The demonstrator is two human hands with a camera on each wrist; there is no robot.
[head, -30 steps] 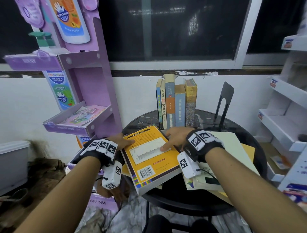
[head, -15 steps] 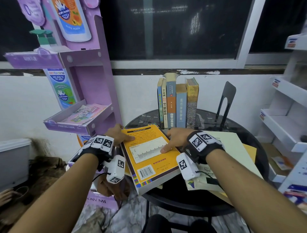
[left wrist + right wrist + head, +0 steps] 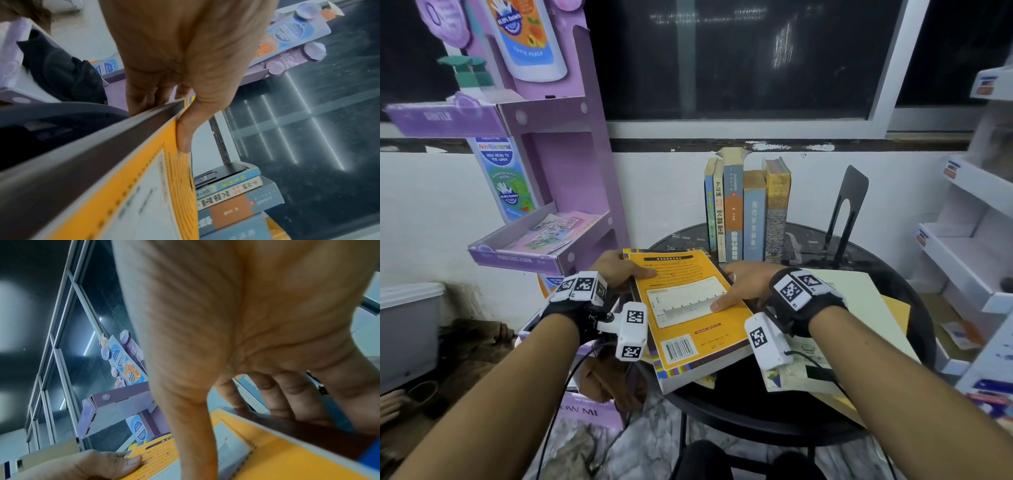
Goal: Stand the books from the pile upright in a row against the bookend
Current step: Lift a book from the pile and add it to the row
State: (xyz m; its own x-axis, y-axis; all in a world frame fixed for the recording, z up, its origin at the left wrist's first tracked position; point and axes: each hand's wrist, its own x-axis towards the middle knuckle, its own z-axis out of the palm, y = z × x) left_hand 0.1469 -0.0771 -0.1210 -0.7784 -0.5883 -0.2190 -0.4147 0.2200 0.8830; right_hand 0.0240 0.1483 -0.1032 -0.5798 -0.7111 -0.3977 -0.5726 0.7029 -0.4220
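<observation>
Orange book: (image 3: 688,315) thick paperback, back cover up with barcode toward the lower frame edge; lies centre frame in the head view, near end jutting over the table rim.
Left hand: (image 3: 619,270) grips the book's far left corner, thumb flat on the orange cover, fingers curled under the edge (left wrist view).
Right hand: (image 3: 744,286) clasps the book's right long edge, thumb laid across the cover, fingers wrapped down the side.
Standing row: (image 3: 748,209) five books upright, spines facing the camera, just above the orange book in frame, at the back of the table.
Bookend: (image 3: 846,212) black metal, upright, right of the row with a gap between.
Pile: (image 3: 859,308) cream and yellow flat items, under the right wrist, right of centre.
Table: (image 3: 914,342) round, dark.
Purple display stand: (image 3: 544,178) left third of frame.
</observation>
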